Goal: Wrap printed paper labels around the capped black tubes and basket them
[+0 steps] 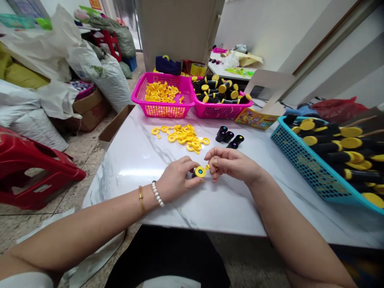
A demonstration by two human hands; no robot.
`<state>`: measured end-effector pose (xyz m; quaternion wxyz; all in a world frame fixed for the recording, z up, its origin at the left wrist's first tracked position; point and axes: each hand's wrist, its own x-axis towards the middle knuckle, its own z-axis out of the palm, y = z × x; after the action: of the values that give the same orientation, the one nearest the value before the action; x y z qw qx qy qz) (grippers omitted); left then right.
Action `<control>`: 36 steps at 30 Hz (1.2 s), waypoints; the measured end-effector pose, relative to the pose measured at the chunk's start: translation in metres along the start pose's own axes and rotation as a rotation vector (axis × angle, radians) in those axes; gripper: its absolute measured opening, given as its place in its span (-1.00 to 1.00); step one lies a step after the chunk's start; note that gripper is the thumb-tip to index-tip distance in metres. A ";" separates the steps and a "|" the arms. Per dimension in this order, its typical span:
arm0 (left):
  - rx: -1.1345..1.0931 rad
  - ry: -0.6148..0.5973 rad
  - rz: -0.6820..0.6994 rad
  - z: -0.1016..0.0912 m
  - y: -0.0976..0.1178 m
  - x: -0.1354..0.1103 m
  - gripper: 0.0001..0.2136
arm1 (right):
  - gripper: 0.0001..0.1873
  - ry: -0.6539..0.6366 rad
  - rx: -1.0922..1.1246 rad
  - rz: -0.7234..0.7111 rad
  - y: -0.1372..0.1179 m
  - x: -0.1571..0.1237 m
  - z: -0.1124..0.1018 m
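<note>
Head view: your left hand (177, 178) pinches a black tube topped with a yellow ring (200, 172) between thumb and fingers, just inside the near edge of the desk (192, 206), around its middle. Your right hand (234, 165) is partly curled beside the ring's small tab; whether it grips the tab, you cannot tell from here. Beyond your hands lie loose yellow rings (195, 143) and, right of them, short black tubes (222, 134). Two pink baskets (165, 111) line the desk's far edge; a blue basket (300, 160) of capped tubes stands along its right edge.
</note>
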<state>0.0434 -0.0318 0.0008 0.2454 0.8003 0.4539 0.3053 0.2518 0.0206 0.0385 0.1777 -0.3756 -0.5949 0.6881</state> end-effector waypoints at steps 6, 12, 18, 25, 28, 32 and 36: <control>-0.026 -0.069 -0.015 -0.001 0.002 0.003 -0.85 | -0.65 -0.033 -0.064 0.176 0.008 0.014 0.016; 0.025 -0.110 -0.018 0.000 0.002 0.003 -0.88 | -0.65 -0.042 -0.107 0.164 0.009 0.015 0.021; 0.068 -0.124 -0.009 0.001 0.001 -0.001 -0.93 | -0.67 0.118 -0.637 -0.016 -0.001 -0.003 0.029; 0.220 -0.109 -0.008 0.008 0.003 -0.002 -0.74 | -0.66 0.305 -1.252 -0.207 -0.009 -0.020 0.054; 0.234 -0.134 0.012 0.003 0.003 -0.003 -0.70 | -0.79 0.463 -1.376 -0.127 -0.005 -0.029 0.043; 0.258 -0.077 0.006 -0.013 -0.004 0.008 -0.63 | -0.72 0.771 -1.426 0.167 0.008 -0.053 -0.010; 0.410 0.045 0.019 -0.023 -0.020 0.043 -0.68 | -0.61 0.922 -1.335 0.430 0.022 -0.079 -0.066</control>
<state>0.0328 0.0175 0.0148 0.0644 0.8308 0.5043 0.2266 0.3561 0.0061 0.0407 0.0086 -0.7507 -0.6605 -0.0118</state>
